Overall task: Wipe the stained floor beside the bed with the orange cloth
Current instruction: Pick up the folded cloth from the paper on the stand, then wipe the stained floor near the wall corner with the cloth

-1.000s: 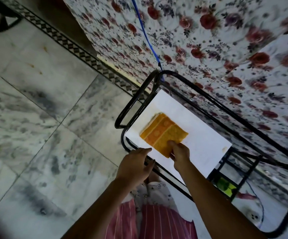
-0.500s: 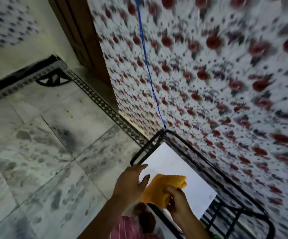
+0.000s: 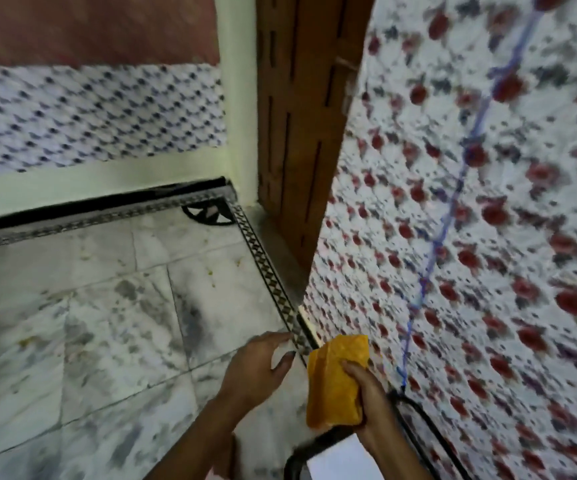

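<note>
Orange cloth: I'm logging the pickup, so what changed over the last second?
The right hand lifted the folded orange cloth off the white tabletop; it now hangs bunched in the air. The left hand moved away from the black metal frame. The grip stayed.

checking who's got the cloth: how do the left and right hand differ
The left hand holds nothing, its fingers loosely spread; the right hand grips the folded cloth. The left hand shows against the marble floor; the right hand is closer to the floral-covered bed. Both are bare and reach forward, low in the view.
</note>
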